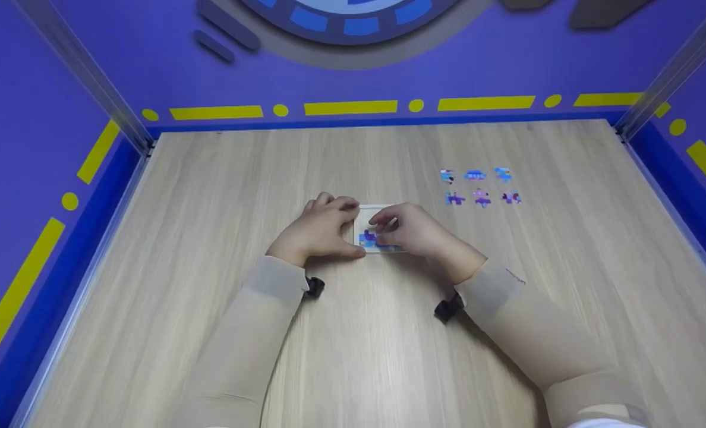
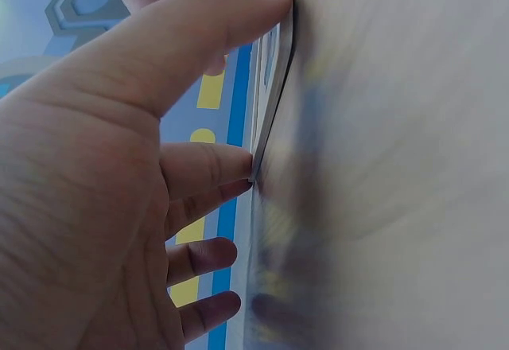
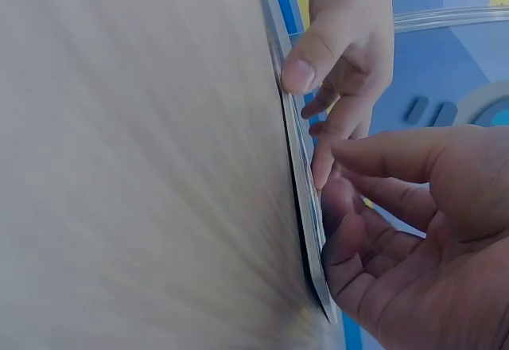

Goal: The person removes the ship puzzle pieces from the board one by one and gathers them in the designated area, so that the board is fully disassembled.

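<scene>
A small white puzzle tray (image 1: 363, 220) lies on the table between the hands, with blue and purple jigsaw pieces (image 1: 367, 239) along its near side. The left hand (image 1: 323, 229) grips the tray's left end, thumb at the near corner and index finger at the far one; its other fingers spread beyond, as the left wrist view shows. Over the tray's right part, the right hand (image 1: 415, 230) bends its fingers down by the purple piece. In the right wrist view, its curled fingers (image 3: 346, 239) are close against the tray edge (image 3: 306, 223). Whether they pinch a piece is hidden.
Several loose jigsaw pieces (image 1: 482, 197) lie in two rows to the right, beyond the right hand. The wood-grain table (image 1: 353, 345) is bounded by blue-purple panels (image 1: 353, 83) at the back and both sides. Black wrist straps (image 1: 449, 307) show at the cuffs.
</scene>
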`<state>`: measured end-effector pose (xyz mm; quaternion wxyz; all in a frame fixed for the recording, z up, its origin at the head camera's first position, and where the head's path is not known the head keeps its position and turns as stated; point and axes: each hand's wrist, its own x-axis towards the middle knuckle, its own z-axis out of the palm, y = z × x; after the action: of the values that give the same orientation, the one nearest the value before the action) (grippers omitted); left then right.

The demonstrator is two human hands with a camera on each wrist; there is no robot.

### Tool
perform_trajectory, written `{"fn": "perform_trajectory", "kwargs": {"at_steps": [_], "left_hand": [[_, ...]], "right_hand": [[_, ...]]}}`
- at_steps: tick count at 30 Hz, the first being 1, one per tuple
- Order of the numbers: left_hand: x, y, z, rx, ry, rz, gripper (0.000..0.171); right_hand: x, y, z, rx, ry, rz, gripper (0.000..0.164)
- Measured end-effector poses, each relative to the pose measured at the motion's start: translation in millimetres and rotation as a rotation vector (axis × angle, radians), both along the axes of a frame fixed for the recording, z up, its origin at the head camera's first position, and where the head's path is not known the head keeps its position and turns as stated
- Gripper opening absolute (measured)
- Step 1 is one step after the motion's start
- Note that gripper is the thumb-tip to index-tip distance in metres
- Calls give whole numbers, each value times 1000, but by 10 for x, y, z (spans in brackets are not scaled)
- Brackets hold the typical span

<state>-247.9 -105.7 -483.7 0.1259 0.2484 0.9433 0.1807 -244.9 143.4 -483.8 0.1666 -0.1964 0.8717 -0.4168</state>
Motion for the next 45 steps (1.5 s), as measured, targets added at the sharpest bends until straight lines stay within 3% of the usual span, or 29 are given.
{"fn": "perform_trajectory", "kwargs": {"at_steps": [11, 22, 45], "left_hand": [[2, 6, 1, 1, 1, 8, 100], [8, 6, 11, -6, 16, 2, 100], [-9, -2, -11, -15, 20, -5, 103]], "right_hand": [[59, -71, 8, 66, 25, 27, 43], [39, -75, -43, 130, 68, 105, 44], [77, -104, -61, 129, 61, 72, 37]]}}
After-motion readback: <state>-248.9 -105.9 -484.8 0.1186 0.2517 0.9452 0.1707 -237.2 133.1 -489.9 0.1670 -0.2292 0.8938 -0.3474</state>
